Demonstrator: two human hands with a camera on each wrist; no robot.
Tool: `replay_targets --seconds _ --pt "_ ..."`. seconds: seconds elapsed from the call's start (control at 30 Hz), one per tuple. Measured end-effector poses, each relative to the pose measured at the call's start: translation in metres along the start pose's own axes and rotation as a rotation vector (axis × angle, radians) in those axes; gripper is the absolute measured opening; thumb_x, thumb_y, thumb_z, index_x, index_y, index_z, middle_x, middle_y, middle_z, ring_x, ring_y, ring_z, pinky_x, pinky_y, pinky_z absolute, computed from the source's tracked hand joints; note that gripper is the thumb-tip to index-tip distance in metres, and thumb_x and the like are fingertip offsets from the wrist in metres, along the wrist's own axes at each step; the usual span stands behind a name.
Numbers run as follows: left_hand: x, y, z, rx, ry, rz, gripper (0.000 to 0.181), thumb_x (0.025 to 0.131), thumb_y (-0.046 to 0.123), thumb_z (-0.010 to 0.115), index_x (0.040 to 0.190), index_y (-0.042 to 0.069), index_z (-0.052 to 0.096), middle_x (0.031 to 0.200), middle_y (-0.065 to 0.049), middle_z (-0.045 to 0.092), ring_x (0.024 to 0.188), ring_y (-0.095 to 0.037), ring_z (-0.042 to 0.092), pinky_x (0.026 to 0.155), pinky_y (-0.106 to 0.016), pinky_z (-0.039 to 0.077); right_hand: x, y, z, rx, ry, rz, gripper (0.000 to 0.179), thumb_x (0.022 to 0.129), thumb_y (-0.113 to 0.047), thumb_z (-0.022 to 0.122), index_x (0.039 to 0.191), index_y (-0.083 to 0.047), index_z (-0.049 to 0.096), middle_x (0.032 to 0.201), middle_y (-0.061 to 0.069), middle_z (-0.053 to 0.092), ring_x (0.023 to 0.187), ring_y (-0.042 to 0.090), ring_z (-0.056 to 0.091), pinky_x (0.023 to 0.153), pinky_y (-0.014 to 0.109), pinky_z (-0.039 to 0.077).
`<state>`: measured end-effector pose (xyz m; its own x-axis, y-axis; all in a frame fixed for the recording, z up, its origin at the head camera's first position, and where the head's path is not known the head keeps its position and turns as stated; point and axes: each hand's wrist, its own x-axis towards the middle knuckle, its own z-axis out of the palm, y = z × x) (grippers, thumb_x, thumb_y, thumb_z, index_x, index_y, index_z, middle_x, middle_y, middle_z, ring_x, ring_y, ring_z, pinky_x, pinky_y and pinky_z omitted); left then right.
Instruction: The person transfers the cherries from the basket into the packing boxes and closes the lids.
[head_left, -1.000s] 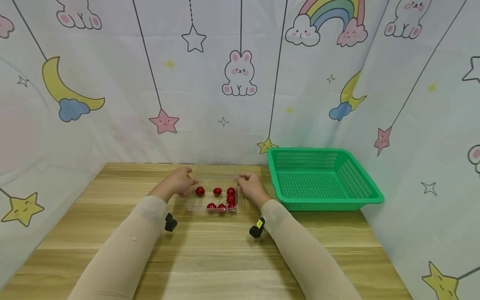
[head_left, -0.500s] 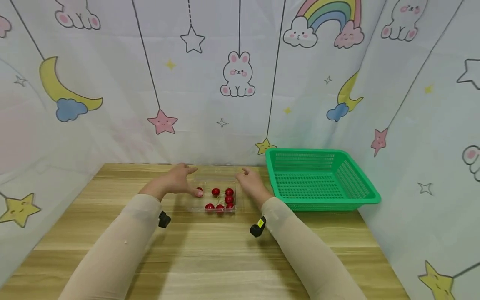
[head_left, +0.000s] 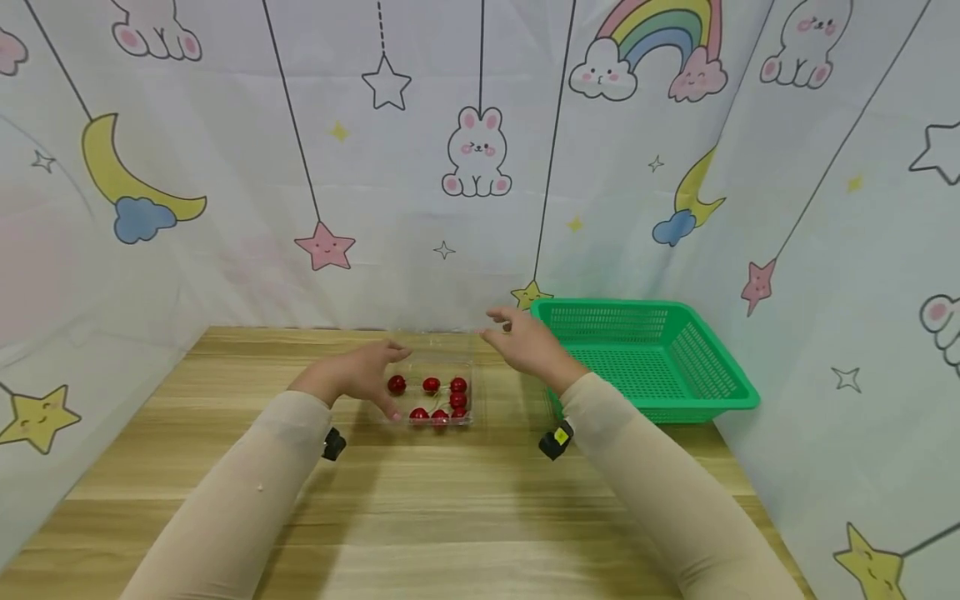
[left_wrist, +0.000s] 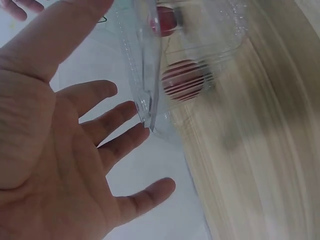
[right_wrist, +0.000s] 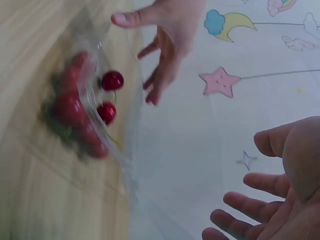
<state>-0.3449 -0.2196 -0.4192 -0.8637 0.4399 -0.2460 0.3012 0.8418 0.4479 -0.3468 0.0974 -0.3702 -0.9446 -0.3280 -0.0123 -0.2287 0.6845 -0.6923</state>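
A clear plastic clamshell box (head_left: 412,400) sits on the table, its see-through lid (head_left: 438,343) tipped back behind it. Inside lie several red cherries (head_left: 431,385) with thin stems, also seen as cherries (right_wrist: 112,80) in the right wrist view. My left hand (head_left: 358,372) spreads its fingers at the box's left side, thumb near the front left corner. In the left wrist view the left hand (left_wrist: 60,145) has fingertips close to the plastic edge; whether they touch I cannot tell. My right hand (head_left: 528,346) hovers right of the box, fingers loosely bent around nothing.
A green plastic basket (head_left: 645,412) with slotted walls stands at the right, just beyond the right hand. Behind the wooden table (head_left: 420,517) hangs a white printed cloth (head_left: 247,167). A small black camera (head_left: 556,440) sits under the right wrist.
My right hand has let go of the box's right side and moved up and right towards the basket. The left hand has released the lid's left edge and shifted forward along the box.
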Motion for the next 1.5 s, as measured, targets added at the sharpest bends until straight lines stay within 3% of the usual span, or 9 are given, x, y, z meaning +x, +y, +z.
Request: replay_targets --seconds 0.23,0.43,0.73,0.97,1.03,1.13,1.23,1.4,1.5 --pt "-0.004 0.007 -0.001 0.039 -0.014 -0.014 0.126 0.079 0.037 0.107 0.178 0.005 0.036 0.185 -0.028 0.027 0.170 -0.057 0.029 0.134 -0.072 0.038 -0.009 0.029 -0.049 -0.101 0.006 0.052 0.047 0.120 -0.035 0.059 0.162 -0.014 0.062 0.161 0.015 0.064 0.143 0.038 0.066 0.114 0.059 0.060" --pt "-0.006 0.011 0.000 0.056 -0.012 -0.055 0.122 0.079 0.038 0.107 0.176 0.005 0.040 0.185 -0.028 0.028 0.170 -0.056 0.029 0.134 -0.073 0.037 -0.004 0.073 -0.075 -0.146 -0.175 0.123 0.050 0.119 -0.031 0.058 0.161 -0.005 0.061 0.154 0.023 0.068 0.127 0.038 0.076 0.094 0.051 0.067" --pt "-0.006 0.017 0.001 0.100 -0.021 -0.072 0.122 0.079 0.042 0.107 0.176 0.008 0.041 0.183 -0.025 0.034 0.167 -0.054 0.035 0.130 -0.072 0.042 0.000 0.110 -0.068 -0.261 -0.477 0.198 0.049 0.115 -0.028 0.066 0.160 -0.008 0.064 0.156 0.021 0.067 0.122 0.032 0.077 0.087 0.047 0.072" --pt "-0.003 0.018 0.001 0.105 -0.022 -0.069 0.122 0.080 0.042 0.107 0.177 0.008 0.041 0.183 -0.025 0.034 0.168 -0.053 0.035 0.131 -0.071 0.042 0.002 0.121 -0.059 -0.420 -0.564 0.149 0.044 0.115 -0.022 0.059 0.157 -0.013 0.069 0.132 0.012 0.075 0.069 0.010 0.048 0.060 0.029 0.049" --pt "-0.004 0.018 0.001 0.103 -0.022 -0.072 0.122 0.080 0.042 0.107 0.177 0.008 0.041 0.184 -0.025 0.032 0.169 -0.054 0.034 0.132 -0.071 0.041 0.003 0.123 -0.058 -0.450 -0.572 0.124 0.041 0.115 -0.018 0.057 0.152 -0.015 0.073 0.134 0.011 0.074 0.064 0.011 0.039 0.059 0.030 0.042" --pt "-0.004 0.019 0.002 0.096 -0.021 -0.077 0.121 0.080 0.042 0.106 0.177 0.008 0.041 0.184 -0.025 0.031 0.169 -0.054 0.033 0.131 -0.072 0.041 0.004 0.125 -0.057 -0.472 -0.586 0.069 0.025 0.111 -0.009 0.056 0.113 -0.015 0.080 0.107 -0.001 0.066 0.066 0.013 0.033 0.064 0.032 0.036" --pt "-0.004 0.019 0.003 0.093 -0.022 -0.081 0.121 0.080 0.041 0.106 0.177 0.008 0.041 0.184 -0.025 0.031 0.168 -0.054 0.034 0.131 -0.071 0.043 0.004 0.127 -0.055 -0.456 -0.597 0.042 0.035 0.105 0.002 0.055 0.078 -0.020 0.055 0.078 -0.004 0.038 0.069 0.015 0.027 0.068 0.035 0.028" --pt "-0.005 0.021 0.003 0.095 -0.024 -0.077 0.122 0.080 0.041 0.106 0.177 0.008 0.040 0.183 -0.024 0.033 0.168 -0.053 0.036 0.130 -0.071 0.044 0.002 0.129 -0.054 -0.429 -0.592 0.061 0.043 0.102 0.006 0.053 0.073 -0.022 0.037 0.073 -0.002 0.025 0.069 0.018 0.021 0.069 0.039 0.025" --pt "-0.005 0.021 0.003 0.090 -0.024 -0.078 0.122 0.080 0.040 0.107 0.177 0.008 0.040 0.183 -0.025 0.032 0.168 -0.054 0.035 0.130 -0.071 0.043 0.000 0.125 -0.059 -0.439 -0.586 0.055 0.031 0.107 -0.003 0.057 0.080 -0.017 0.060 0.079 -0.004 0.047 0.073 0.013 0.039 0.070 0.034 0.039"
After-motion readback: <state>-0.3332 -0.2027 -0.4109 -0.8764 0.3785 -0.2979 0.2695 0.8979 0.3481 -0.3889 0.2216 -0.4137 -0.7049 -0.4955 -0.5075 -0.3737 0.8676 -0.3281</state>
